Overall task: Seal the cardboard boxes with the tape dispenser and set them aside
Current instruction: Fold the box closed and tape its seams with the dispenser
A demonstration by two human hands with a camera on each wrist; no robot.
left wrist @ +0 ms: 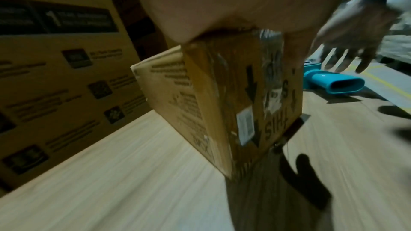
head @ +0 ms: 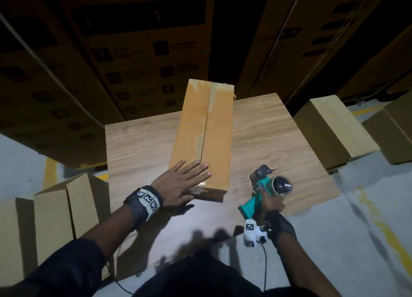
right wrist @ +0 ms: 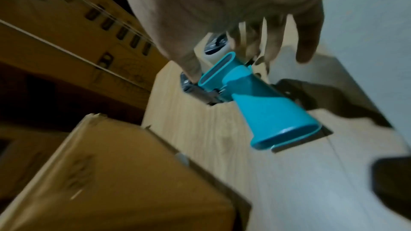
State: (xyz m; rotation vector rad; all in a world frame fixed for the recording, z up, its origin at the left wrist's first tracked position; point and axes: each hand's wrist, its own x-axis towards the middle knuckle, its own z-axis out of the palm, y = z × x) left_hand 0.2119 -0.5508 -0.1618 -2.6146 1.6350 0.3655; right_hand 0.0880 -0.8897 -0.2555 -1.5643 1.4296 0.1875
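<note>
One box on the table: a long cardboard box (head: pixel 204 136) is lying lengthwise on the wood-grain table (head: pixel 138 145), its far end reaching just past the table's far edge.
Seam: the centre seam (head: pixel 206 127) of the long box is showing a dark gap with ragged tape remnants along it. A glossy strip is showing at the near end, so I am judging the long seam to be unsealed as yet.
Left hand: the left hand (head: pixel 178 185) is lying flat, fingers spread and straight, on the near left corner of the long box's top, pressing it down.
Right hand: the right hand (head: pixel 270 205) is reaching onto the tape dispenser (head: pixel 267 185), just right of the long box's near end. The wrist views are showing the fingers stretched out and the thumb tip touching the frame, not curling round the teal handle (head: pixel 250 205).
Progress: taping is looking about to begin. Sealing this box and setting it aside are both remaining.
Plain boxes left of the long box: two, as far as I am able to count, are standing on the floor (head: pixel 53 209).
Plain boxes right of the long box: two are sitting on the floor (head: pixel 332 127). Whether any of the four are sealed is not showing.
Printed cartons beyond the long box: several large ones (head: pixel 138 51) are standing stacked, the exact count being unclear in the dark.
Dispensers: one.
Tables: one.
</note>
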